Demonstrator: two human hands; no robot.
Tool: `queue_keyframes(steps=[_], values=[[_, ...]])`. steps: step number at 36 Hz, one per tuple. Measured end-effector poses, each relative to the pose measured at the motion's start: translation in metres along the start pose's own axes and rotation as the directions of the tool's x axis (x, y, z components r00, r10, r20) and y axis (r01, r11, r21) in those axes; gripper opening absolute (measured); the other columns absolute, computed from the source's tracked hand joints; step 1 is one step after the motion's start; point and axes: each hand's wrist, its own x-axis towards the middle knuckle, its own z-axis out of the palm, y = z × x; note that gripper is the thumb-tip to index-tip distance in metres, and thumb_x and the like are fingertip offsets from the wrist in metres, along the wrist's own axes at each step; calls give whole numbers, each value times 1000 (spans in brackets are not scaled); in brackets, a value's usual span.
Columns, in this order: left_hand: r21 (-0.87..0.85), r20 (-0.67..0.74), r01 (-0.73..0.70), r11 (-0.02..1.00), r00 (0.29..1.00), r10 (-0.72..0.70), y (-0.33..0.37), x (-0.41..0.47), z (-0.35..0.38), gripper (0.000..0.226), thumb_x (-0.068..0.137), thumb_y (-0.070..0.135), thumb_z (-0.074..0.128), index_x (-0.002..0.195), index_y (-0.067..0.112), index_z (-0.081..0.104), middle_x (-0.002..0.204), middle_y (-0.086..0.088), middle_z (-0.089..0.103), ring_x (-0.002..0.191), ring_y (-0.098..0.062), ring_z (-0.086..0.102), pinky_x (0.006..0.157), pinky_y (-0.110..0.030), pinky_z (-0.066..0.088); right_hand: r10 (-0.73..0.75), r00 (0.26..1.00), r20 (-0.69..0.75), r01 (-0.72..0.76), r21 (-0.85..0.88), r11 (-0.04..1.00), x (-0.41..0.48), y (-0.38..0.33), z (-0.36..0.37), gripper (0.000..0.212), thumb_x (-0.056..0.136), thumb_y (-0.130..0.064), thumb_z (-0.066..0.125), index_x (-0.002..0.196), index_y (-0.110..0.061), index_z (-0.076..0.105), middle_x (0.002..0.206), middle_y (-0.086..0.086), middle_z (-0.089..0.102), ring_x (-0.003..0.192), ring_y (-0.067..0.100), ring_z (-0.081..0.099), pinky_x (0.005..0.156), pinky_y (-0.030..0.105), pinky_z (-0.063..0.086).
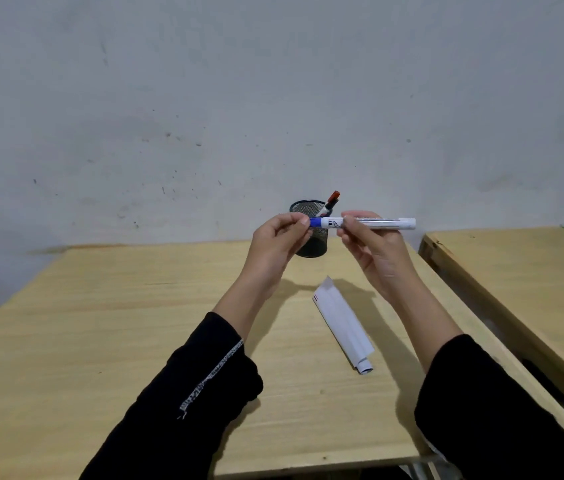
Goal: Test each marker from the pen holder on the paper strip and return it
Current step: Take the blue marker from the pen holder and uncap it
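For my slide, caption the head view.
Both hands hold a blue-capped marker above the paper strip.

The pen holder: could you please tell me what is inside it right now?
A red-capped marker leans out of the mesh pen holder. The left hand covers part of the holder, so anything else inside stays hidden.

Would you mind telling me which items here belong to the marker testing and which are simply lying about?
Belongs to the job:
blue marker, held by left hand and right hand
mesh pen holder
red marker in the holder
paper strip

Just lying about:
second table at the right
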Motion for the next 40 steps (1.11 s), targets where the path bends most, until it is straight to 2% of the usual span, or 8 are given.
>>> queue_keyframes(steps=[5,12,18,22,25,28,37,40], values=[[196,78,-89,977,994,75,0,-2,6,13,91,11,57,91,19,68,91,-2,66,84,-7,64,90,-20,52,6,999,-33,-5,37,999,1,5,4,5,87,-4,60,86,-6,63,69,-2,68,64,7,65,65,12,53],[309,49,-141,940,990,132,2,0,4,14,93,12,54,91,5,67,71,-2,62,59,1,60,79,-18,53,5,1000,-17,-5,36,999,3,3,5,9,89,-2,56,83,-4,62,64,-5,68,60,5,64,63,11,51],[390,14,-45,920,999,43,2,7,-20,12,91,12,58,84,7,67,75,-6,63,63,-3,63,77,-15,52,-23,998,-52,28,97,995,7,-3,-1,7,88,-2,58,83,-4,63,64,-2,66,61,6,63,64,12,52],[834,-34,3,551,998,46,-12,17,-42,11,87,9,58,87,2,67,83,-10,62,72,-20,54,60,-22,41,-13,995,-96,19,62,998,10,-2,-10,5,87,-2,59,84,-3,63,65,0,67,62,8,63,64,12,52],[941,-55,62,333,998,-30,-29,20,-58,9,86,4,53,82,5,61,87,-9,57,73,-22,51,54,-21,37,23,989,-145,-20,25,999,9,2,-17,4,86,-2,61,84,-2,64,71,3,65,65,10,63,65,13,53],[970,-79,98,224,992,-95,-42,21,-69,8,84,3,51,79,6,58,89,-9,57,72,-22,52,57,-26,39,57,984,-170,-59,-6,998,7,5,-22,4,86,-3,61,83,-3,64,75,4,62,66,10,63,65,12,53],[959,-81,115,257,987,-138,-58,22,-69,16,83,11,59,97,3,61,102,-11,59,79,-21,53,68,-28,42,88,976,-201,-97,-35,995,5,11,-27,3,85,-3,62,83,-3,64,75,6,64,68,12,60,64,13,54],[938,-99,128,321,990,-105,-62,21,-71,45,83,25,67,119,2,53,117,-16,55,96,-25,55,74,-27,39,99,975,-197,-111,-46,993,6,12,-24,3,85,-2,62,84,-2,64,78,9,63,68,13,60,63,13,54]])
